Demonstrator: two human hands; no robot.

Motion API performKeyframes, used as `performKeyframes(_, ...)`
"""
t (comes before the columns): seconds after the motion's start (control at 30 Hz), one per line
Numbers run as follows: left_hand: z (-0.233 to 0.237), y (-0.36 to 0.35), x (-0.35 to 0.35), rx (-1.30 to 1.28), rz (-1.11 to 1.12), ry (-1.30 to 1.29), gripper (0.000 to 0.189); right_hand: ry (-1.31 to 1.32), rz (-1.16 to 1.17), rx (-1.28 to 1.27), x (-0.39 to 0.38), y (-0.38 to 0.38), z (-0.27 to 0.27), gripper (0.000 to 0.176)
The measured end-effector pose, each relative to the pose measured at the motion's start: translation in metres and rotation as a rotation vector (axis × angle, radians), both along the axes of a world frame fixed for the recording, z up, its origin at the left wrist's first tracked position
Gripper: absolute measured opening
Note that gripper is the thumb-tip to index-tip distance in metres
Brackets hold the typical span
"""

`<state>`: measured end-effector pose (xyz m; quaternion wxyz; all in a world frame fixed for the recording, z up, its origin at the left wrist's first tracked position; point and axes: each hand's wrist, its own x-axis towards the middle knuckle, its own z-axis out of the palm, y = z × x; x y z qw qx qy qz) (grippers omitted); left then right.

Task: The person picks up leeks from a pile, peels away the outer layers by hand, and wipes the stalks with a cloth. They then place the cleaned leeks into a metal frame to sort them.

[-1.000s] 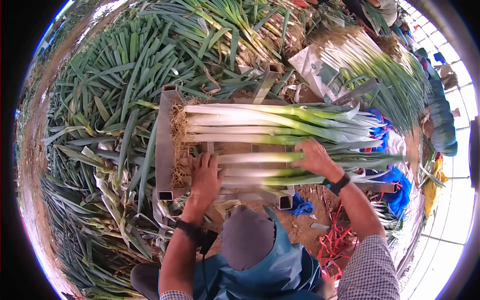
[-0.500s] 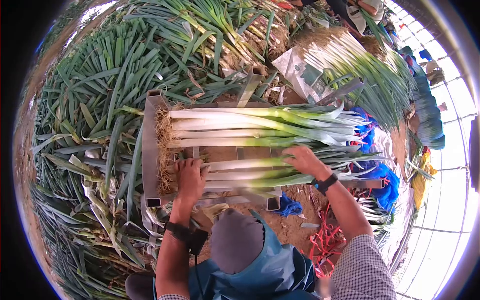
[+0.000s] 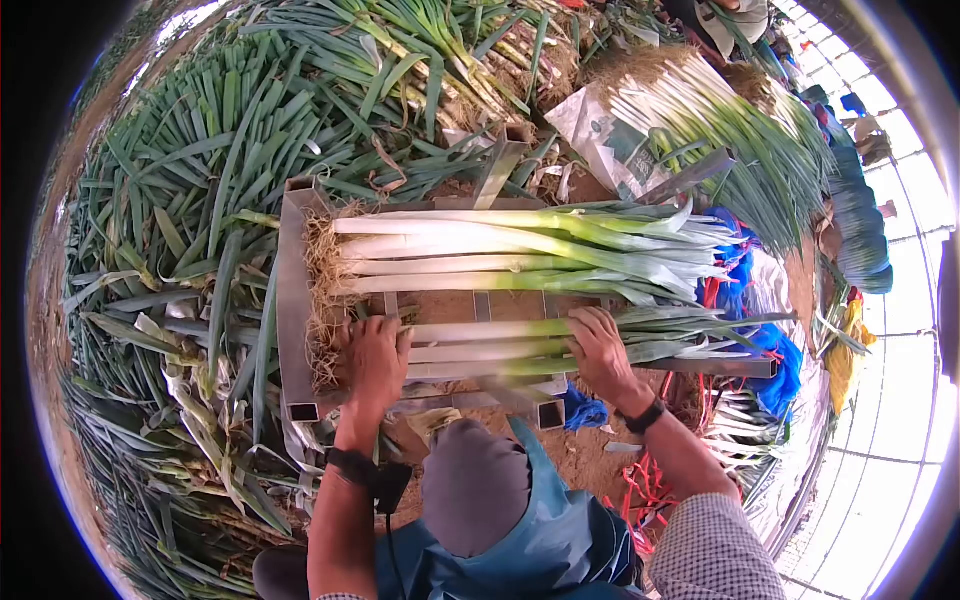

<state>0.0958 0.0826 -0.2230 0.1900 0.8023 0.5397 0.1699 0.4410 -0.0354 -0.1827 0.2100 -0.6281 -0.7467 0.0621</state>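
Two groups of long green onions lie crosswise on a metal rack (image 3: 300,260), white stems with roots at the left and green leaves at the right. My left hand (image 3: 373,362) curls over the root ends of the near green onions (image 3: 465,352). Around the start of their green leaves, my right hand (image 3: 600,352) is closed from above. A gap separates these from the far green onions (image 3: 450,245), which neither hand touches. The fingertips of both hands are partly hidden among the stems.
Big heaps of green onions (image 3: 190,150) fill the left side and back. More cleaned green onions (image 3: 710,130) lie at the upper right by another person. Metal posts (image 3: 500,165) rise behind the rack. Blue netting (image 3: 775,365) and red ties (image 3: 640,500) lie to the right.
My right hand has moved toward my body and slightly left, closing over the near green onions. My left hand stays at the root ends, nearly unmoved.
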Motion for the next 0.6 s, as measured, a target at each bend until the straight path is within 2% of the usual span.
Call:
performKeyframes(0.03, -0.003, -0.004, -0.003, 0.055, -0.043, 0.073, 0.026, 0.027, 0.006, -0.002, 0.000, -0.005, 0.005, 0.028)
performKeyframes(0.1, -0.004, -0.008, -0.005, 0.074, -0.032, -0.020, 0.024, 0.073, 0.017, -0.002, 0.007, -0.013, 0.019, 0.020)
performKeyframes(0.2, -0.004, -0.010, -0.009, 0.107, -0.035, -0.096, 0.024, 0.307, -0.271, -0.050, 0.024, -0.021, 0.044, 0.012)
performKeyframes(0.3, -0.003, -0.012, -0.008, 0.120, -0.036, -0.112, 0.025, 0.317, -0.403, -0.044, 0.038, -0.011, 0.070, 0.010)
performKeyframes(0.33, -0.003, -0.012, -0.009, 0.125, -0.039, -0.113, 0.025, 0.335, -0.391, -0.061, 0.038, -0.005, 0.067, 0.011)
performKeyframes(0.43, -0.004, -0.012, -0.008, 0.134, -0.044, -0.124, 0.026, 0.226, -0.050, -0.094, 0.021, 0.022, 0.050, 0.015)
performKeyframes(0.53, -0.007, -0.014, -0.011, 0.143, -0.041, -0.117, 0.027, 0.192, 0.216, -0.157, 0.002, 0.049, -0.001, 0.021)
performKeyframes(0.6, -0.011, -0.011, -0.011, 0.162, -0.041, -0.091, 0.028, 0.307, 0.058, -0.359, -0.015, 0.058, -0.011, 0.026)
